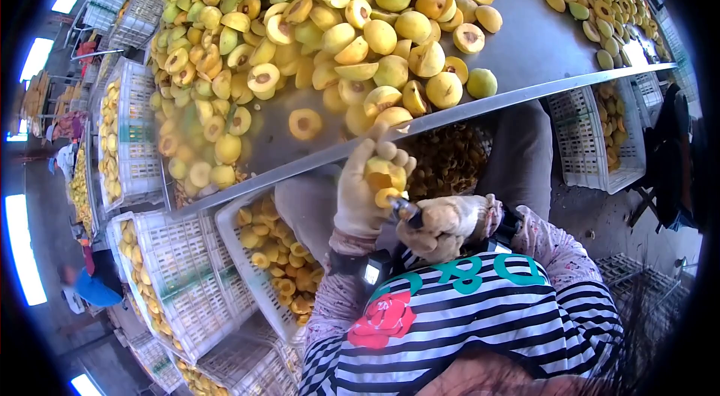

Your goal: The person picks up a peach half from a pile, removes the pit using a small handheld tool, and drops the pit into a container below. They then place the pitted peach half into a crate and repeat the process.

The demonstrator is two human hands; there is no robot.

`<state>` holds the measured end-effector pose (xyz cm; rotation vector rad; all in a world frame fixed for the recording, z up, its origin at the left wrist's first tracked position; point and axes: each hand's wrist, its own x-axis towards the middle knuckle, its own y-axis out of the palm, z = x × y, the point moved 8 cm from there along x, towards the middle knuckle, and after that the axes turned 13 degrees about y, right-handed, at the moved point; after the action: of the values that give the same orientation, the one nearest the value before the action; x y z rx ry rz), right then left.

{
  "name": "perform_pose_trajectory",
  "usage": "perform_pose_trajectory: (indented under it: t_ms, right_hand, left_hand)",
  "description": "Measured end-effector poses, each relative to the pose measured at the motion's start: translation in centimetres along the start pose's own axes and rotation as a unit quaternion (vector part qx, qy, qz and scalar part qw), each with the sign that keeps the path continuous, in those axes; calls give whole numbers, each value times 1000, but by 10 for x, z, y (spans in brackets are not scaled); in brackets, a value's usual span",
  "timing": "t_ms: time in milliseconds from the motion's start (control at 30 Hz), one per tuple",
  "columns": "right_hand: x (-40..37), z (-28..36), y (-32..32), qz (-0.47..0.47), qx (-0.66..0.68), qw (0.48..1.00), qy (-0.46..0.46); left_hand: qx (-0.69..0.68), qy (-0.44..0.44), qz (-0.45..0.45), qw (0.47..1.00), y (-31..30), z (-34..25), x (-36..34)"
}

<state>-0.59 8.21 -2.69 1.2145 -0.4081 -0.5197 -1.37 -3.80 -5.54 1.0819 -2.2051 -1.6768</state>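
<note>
My left hand (358, 190), in a pale glove, is closed around a yellow peach half (384, 174) just below the table's front edge. In my gloved right hand (441, 226) is a short metal-tipped tool (405, 210), with the fingers wrapped round its handle. The tool's tip touches or nearly touches the fruit at the left palm; its exact shape is too small to tell. Beyond the hands, a big pile of halved yellow peaches (352, 36) covers much of the metal table (517, 51), several with brown pit hollows showing.
A raised metal rim (480, 105) runs along the table front. Dark scraps (450, 160) lie beneath it between my knees. White crates (191, 276) of peaches stand at the left, with another crate (600, 141) at the right. Other people (97, 283) are at the far left.
</note>
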Motion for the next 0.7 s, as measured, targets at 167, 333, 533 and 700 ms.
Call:
perform_pose_trajectory:
  t_ms: [167, 333, 533, 700]
  right_hand:
    - [-24, 8, -35, -283, -18, 955, -88]
    - [-27, 11, -45, -375, -48, 922, -78]
    - [-40, 28, -22, -381, -107, 907, -141]
    - [-57, 25, -15, -407, -88, 895, -159]
  left_hand:
    - [515, 242, -27, 822, 10, -122, -72]
    - [828, 359, -2, 432, 15, -196, -98]
    - [872, 342, 41, 349, 17, -189, 21]
    - [844, 124, 68, 518, 4, -145, 83]
